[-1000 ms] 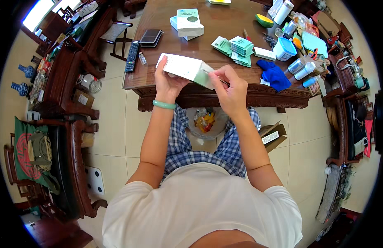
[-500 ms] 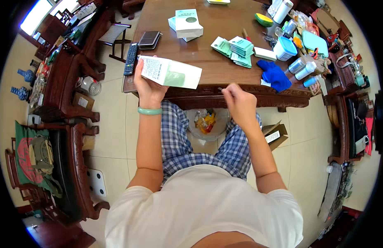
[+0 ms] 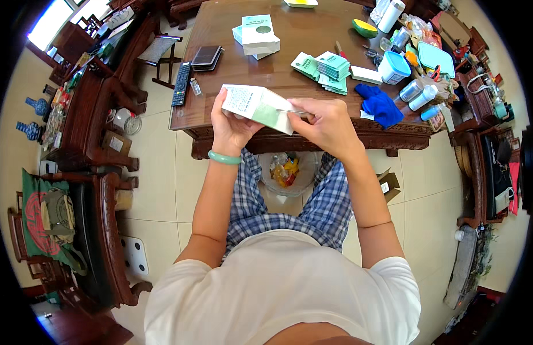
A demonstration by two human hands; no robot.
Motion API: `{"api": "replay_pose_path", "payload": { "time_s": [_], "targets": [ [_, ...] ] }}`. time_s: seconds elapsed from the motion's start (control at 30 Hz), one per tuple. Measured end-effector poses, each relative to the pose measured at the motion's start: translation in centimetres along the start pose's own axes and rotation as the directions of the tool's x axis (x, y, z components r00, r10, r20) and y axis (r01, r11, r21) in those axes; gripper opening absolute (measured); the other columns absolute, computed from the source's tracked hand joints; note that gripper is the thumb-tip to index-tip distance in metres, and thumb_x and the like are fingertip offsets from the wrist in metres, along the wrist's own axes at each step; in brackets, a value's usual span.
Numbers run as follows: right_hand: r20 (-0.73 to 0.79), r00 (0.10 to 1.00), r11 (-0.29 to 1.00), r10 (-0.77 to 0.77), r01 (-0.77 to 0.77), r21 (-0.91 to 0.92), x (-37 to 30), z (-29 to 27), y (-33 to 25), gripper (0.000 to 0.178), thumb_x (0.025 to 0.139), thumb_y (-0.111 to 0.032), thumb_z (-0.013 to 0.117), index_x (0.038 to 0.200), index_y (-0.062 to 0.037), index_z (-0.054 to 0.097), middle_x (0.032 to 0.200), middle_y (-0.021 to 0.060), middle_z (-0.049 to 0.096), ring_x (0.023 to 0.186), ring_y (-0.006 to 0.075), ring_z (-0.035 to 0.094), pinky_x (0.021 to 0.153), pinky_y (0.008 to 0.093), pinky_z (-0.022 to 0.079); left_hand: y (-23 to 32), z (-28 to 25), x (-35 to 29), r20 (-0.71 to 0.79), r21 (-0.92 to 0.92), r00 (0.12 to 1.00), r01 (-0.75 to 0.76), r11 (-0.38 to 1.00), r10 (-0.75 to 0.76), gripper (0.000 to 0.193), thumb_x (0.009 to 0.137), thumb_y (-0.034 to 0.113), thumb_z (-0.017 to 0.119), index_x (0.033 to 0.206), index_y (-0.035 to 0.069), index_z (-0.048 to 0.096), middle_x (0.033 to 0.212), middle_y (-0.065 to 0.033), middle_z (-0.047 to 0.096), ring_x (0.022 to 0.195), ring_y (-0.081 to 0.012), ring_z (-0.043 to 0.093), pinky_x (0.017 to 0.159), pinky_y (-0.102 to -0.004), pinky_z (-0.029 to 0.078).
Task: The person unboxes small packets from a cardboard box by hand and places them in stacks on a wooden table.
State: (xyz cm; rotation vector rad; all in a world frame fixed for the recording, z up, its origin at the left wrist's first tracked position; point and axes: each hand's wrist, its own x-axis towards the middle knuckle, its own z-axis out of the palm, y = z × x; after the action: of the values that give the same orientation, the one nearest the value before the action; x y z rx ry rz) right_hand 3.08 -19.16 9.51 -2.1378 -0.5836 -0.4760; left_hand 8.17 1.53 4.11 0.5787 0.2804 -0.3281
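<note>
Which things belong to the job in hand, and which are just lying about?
In the job:
white-and-green box, in the left hand
thin tool, in the right hand
probably the stacked boxes and green packets, similar in look

Lying about:
remote control
dark case
blue cloth
cut fruit

The left hand holds a tilted box by the table; the right hand pinches a tool, its tip at the box's side. On the table lie packets, a cloth and a remote.
</note>
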Motion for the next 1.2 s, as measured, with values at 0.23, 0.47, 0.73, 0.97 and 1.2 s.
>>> {"api": "replay_pose_path", "payload": {
  "time_s": [0.23, 0.47, 0.73, 0.97, 1.2],
  "targets": [
    [0.002, 0.994, 0.951, -0.109, 0.105, -0.292, -0.3, 0.1, 1.0, 0.019, 0.08, -0.007, 0.068, 0.097, 0.0002, 0.071, 0.078, 0.0152, 0.07, 0.062, 0.0215, 0.067, 0.057, 0.0302, 0.052, -1.1, 0.4, 0.2, -0.131, 0.006, 0.989, 0.067, 0.998, -0.066, 0.054, 0.093, 0.054, 0.05, 0.125, 0.011, 0.058, 0.126, -0.0138, 0.06, 0.116, -0.0349, 0.058, 0.097, -0.0552, 0.048],
    [-0.009, 1.0, 0.997, 0.023, -0.024, -0.073, -0.1, 0.2, 0.8, 0.017, 0.086, -0.013, 0.069, 0.096, 0.0001, 0.072, 0.077, 0.0139, 0.07, 0.059, 0.013, 0.063, 0.054, 0.0294, 0.048, -1.2, -2.0, 2.2, 0.152, -0.042, 0.973, 0.183, 0.982, -0.174, 0.056, 0.092, 0.053, 0.054, 0.127, 0.009, 0.055, 0.128, -0.0151, 0.057, 0.117, -0.0378, 0.057, 0.095, -0.0618, 0.048],
    [-0.111, 0.991, 0.973, 0.072, -0.094, -0.21, -1.0, 3.2, 0.8, 0.019, 0.095, -0.026, 0.061, 0.099, -0.0077, 0.058, 0.064, 0.0146, 0.063, 0.059, 0.0351, 0.064, 0.054, 0.0453, 0.048, -2.1, -0.8, 1.7, 0.139, -0.03, 0.972, 0.196, 0.98, -0.19, 0.051, 0.095, 0.052, 0.049, 0.122, 0.01, 0.06, 0.121, -0.0119, 0.064, 0.113, -0.0304, 0.061, 0.096, -0.0512, 0.049],
    [-0.198, 0.979, 0.942, -0.044, -0.025, -0.333, -1.1, 4.4, 0.7, 0.014, 0.096, -0.022, 0.058, 0.09, -0.0101, 0.054, 0.056, 0.0114, 0.058, 0.049, 0.033, 0.06, 0.046, 0.0439, 0.045, -2.7, -1.1, 2.2, 0.05, -0.021, 0.992, 0.115, 0.993, -0.114, 0.054, 0.089, 0.055, 0.059, 0.118, 0.01, 0.06, 0.114, -0.013, 0.065, 0.108, -0.0321, 0.061, 0.094, -0.0554, 0.049],
    [-0.239, 0.964, 0.92, -0.117, 0.014, -0.393, -0.8, 4.4, 0.2, 0.018, 0.095, -0.021, 0.059, 0.084, -0.009, 0.052, 0.051, 0.0103, 0.055, 0.044, 0.0314, 0.057, 0.041, 0.0419, 0.042, -3.1, -0.6, 1.8, -0.033, 0.044, 0.998, 0.058, 0.997, -0.057, 0.055, 0.087, 0.054, 0.061, 0.12, 0.01, 0.057, 0.117, -0.013, 0.062, 0.107, -0.0318, 0.06, 0.091, -0.0532, 0.05]
  ]
}}
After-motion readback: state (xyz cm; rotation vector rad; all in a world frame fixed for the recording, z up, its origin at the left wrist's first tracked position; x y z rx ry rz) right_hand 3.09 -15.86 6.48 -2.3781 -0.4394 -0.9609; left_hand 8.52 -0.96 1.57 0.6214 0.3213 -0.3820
